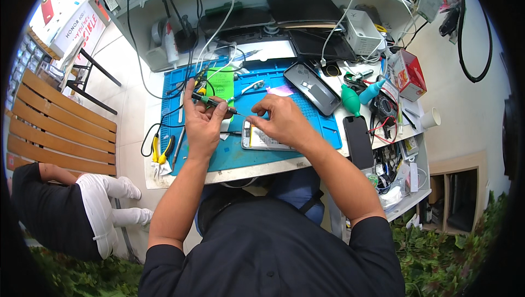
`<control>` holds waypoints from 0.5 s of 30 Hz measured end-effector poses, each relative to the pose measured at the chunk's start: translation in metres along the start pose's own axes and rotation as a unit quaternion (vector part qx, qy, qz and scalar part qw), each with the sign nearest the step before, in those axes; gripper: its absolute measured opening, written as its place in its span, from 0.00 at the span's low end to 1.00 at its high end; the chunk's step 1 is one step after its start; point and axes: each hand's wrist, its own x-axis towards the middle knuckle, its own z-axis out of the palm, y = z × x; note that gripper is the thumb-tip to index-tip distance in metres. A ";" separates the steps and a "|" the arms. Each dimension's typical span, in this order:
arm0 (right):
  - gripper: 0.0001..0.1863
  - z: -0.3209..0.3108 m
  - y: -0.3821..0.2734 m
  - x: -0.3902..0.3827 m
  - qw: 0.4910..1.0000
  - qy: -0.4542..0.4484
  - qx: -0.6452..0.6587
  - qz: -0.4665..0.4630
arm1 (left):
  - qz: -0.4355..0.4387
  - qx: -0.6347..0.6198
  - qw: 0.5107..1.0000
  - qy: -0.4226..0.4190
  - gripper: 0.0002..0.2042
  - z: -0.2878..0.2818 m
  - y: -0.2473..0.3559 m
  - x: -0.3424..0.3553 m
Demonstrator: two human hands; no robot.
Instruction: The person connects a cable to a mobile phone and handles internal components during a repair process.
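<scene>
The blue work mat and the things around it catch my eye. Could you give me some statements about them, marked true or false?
1. The bare left hand holds a slim black-and-green tool. True.
2. An opened, flat rectangular phone is partly hidden by the bare right hand. True.
3. The right hand squeezes the rounded green bulb. False: the green bulb stands apart, to the right of that hand.
4. Yellow-handled pliers lie by the left edge of the blue mat. True.
5. The plain white cup sits at the left end of the table. False: the white cup is at the far right.
</scene>
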 end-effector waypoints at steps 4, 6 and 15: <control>0.19 0.009 -0.012 -0.005 0.996 0.009 0.072 0.049 | 0.004 -0.027 1.000 0.005 0.46 0.003 0.006 0.001; 0.17 0.014 -0.013 -0.005 0.991 0.016 0.114 0.067 | 0.009 -0.024 1.000 0.000 0.46 0.003 0.009 0.001; 0.07 0.015 -0.008 -0.006 0.996 0.059 0.049 -0.044 | 0.069 -0.001 0.998 0.001 0.46 0.004 0.013 -0.003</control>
